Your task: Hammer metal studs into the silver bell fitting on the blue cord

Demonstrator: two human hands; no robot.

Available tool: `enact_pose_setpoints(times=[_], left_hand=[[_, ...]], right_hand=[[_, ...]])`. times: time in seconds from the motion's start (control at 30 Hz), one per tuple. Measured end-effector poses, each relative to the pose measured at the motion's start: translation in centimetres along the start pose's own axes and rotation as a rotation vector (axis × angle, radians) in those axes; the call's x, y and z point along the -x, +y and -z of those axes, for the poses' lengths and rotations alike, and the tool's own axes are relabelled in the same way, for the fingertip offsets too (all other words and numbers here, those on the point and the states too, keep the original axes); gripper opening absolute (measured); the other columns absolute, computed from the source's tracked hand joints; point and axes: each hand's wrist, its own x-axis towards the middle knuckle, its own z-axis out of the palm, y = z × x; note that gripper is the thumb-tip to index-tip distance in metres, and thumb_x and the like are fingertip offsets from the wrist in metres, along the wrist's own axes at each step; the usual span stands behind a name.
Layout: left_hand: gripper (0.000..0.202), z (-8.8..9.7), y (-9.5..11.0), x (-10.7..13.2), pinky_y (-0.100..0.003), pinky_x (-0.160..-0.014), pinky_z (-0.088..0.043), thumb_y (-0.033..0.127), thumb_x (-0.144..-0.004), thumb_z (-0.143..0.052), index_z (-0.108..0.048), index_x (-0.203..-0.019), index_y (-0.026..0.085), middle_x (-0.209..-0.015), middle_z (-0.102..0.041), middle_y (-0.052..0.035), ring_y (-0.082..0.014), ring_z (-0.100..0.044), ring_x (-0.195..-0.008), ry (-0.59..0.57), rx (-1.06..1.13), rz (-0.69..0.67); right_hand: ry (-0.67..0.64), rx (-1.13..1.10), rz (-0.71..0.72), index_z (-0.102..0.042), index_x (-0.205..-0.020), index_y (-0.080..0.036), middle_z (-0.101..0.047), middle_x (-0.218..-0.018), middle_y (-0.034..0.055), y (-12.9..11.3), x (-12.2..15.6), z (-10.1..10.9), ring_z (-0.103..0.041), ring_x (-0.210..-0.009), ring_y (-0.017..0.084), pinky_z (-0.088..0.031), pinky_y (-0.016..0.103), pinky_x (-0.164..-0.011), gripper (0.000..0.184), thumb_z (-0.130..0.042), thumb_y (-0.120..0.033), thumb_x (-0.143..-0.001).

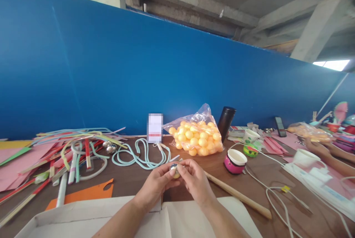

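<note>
A small shiny silver ball [175, 170] is pinched between the fingertips of both hands, above the near edge of the white paper. My left hand [155, 184] grips it from the left, thumb on its front. From the right, my right hand [195, 182] closes its thumb and fingers on the same ball. Part of the ball is hidden by the fingers. Behind the hands stands a clear plastic bag of orange balls [198, 138]. A wooden stick [241, 195] lies just right of my right hand. White paper sheets [100, 217] lie under my forearms.
Light blue cord [144, 162], more silver balls [111, 148] and a pile of sticks and tubes lie left. To the right are a pink cup [235, 161], a black cylinder [226, 121] and white cables [273, 190]. Another person's hands [318, 149] are at far right.
</note>
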Motion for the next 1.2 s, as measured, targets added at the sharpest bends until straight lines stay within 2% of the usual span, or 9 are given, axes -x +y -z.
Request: enact_pose_setpoints(times=[0.2,0.53,0.8,1.2], left_hand=[[0.036,-0.3,0.2,0.1,-0.034,-0.084,-0.047,0.034,-0.082,-0.060,-0.065,-0.113,0.016,-0.104,-0.067,-0.0120,-0.0203,-0.063,-0.088,-0.002,-0.006,0.003],[0.037,0.0,0.3,0.1,-0.033,-0.084,-0.048,0.036,-0.088,-0.049,-0.065,-0.112,0.013,-0.101,-0.068,-0.0130,-0.0220,-0.062,-0.094,-0.013,0.097,0.033],[0.037,0.2,0.2,0.0,-0.033,-0.086,-0.047,0.035,-0.086,-0.053,-0.063,-0.114,0.012,-0.103,-0.067,-0.0133,-0.0210,-0.062,-0.094,-0.006,0.088,0.037],[0.037,0.5,-0.3,-0.1,-0.030,-0.080,-0.049,0.037,-0.085,-0.054,-0.065,-0.110,0.012,-0.102,-0.067,-0.0133,-0.0199,-0.062,-0.090,0.008,0.064,0.029]], right_hand=[[-0.040,-0.035,-0.038,-0.056,-0.085,-0.018,-0.047,-0.050,-0.0070,-0.5,0.0,0.0,-0.031,-0.036,0.003,-0.019,0.016,-0.033,0.039,-0.063,-0.055,-0.074],[0.002,-0.059,-0.099,-0.055,-0.083,-0.018,-0.050,-0.052,-0.0060,-0.7,-0.1,-0.2,-0.034,-0.036,0.004,-0.022,0.016,-0.031,0.046,-0.067,-0.059,-0.066],[-0.087,0.025,-0.079,-0.056,-0.090,-0.015,-0.048,-0.052,-0.0068,-1.1,0.1,0.1,-0.031,-0.038,0.003,-0.021,0.015,-0.034,0.040,-0.063,-0.052,-0.075],[-0.063,0.062,-0.028,-0.057,-0.088,-0.015,-0.050,-0.054,-0.0055,-1.0,0.2,0.0,-0.034,-0.039,0.004,-0.023,0.017,-0.036,0.038,-0.063,-0.050,-0.076]])
